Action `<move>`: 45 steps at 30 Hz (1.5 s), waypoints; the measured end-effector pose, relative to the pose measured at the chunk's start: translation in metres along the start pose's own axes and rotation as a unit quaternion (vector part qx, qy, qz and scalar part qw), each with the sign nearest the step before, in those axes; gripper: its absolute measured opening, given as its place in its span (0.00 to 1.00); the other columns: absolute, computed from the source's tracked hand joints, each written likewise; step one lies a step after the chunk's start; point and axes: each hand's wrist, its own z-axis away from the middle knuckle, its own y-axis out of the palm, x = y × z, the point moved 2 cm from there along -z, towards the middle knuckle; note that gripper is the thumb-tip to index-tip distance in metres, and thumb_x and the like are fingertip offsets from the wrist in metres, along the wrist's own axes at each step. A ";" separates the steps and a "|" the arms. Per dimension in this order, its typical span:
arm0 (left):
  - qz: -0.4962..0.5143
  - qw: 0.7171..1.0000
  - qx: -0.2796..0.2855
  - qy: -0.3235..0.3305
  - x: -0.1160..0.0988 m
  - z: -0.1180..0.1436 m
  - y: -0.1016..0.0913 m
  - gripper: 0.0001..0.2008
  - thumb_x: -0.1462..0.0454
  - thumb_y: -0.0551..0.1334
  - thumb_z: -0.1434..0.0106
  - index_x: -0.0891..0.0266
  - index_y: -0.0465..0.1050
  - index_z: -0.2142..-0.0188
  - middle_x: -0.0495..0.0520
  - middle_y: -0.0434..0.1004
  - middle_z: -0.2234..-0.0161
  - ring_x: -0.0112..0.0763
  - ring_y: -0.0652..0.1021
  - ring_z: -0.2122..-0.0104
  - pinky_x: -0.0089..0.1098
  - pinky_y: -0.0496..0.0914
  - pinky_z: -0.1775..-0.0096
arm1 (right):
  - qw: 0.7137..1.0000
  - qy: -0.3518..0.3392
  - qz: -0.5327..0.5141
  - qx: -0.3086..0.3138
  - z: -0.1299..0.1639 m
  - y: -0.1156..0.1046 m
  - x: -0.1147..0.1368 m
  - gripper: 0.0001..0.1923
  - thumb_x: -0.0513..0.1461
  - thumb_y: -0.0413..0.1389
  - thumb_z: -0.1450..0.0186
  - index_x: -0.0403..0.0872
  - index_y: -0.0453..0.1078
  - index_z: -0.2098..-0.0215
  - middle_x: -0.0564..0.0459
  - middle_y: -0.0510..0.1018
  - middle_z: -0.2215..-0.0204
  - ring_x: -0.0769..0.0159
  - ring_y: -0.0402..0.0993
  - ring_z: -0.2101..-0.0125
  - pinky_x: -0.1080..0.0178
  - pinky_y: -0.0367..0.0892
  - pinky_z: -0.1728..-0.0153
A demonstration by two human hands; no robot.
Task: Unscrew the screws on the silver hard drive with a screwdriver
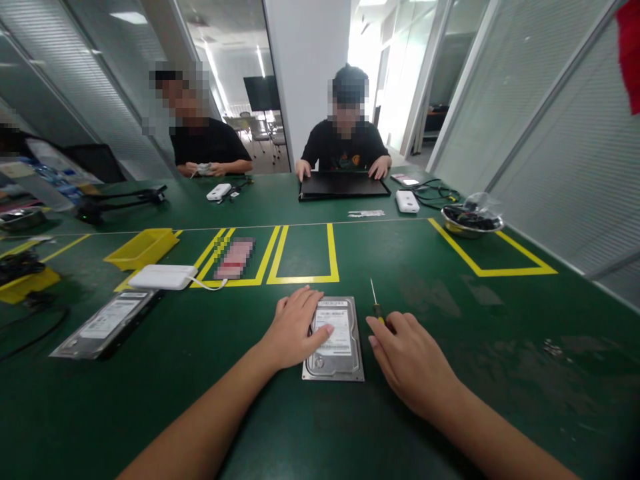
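Hard drive lay flat on the green mat, label up, directly between the two hands. Left hand rested on its left edge, fingers spread loosely over the label, thumb across the top face; flat contact, not a closed grip. Right hand sat just right of the drive, palm down, fingers lying over the handle of a small screwdriver whose shaft poked out ahead of the fingertips. Couldn't tell whether it was pinching the handle or only resting on it.

Handling read: drive looked like a bare metal-cased unit, so rigid and dense for its footprint, smooth top that would slide on the mat unless pressed down. Shock-sensitive, so no dropping. Best hold would be the two long side edges, not the label face, and off whatever sits on the underside (not visible).

Screwdriver was thin and light, prone to rolling.

Left of the left hand: a second drive in a clear bag, a white box with cable, yellow tray. Well to the right of the right hand: metal bowl. Beyond both hands, two people sat across the table, one with hands on a closed laptop.
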 end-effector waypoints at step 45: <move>-0.030 0.999 -0.023 0.001 -0.023 0.012 -0.004 0.33 0.47 0.53 0.33 0.64 0.59 0.35 0.67 0.66 0.42 0.53 0.66 0.45 0.51 0.62 0.46 | 0.984 0.074 0.121 0.106 -0.008 -0.001 -0.041 0.10 0.42 0.50 0.32 0.49 0.73 0.63 0.47 0.76 0.66 0.56 0.73 0.64 0.58 0.51 0.67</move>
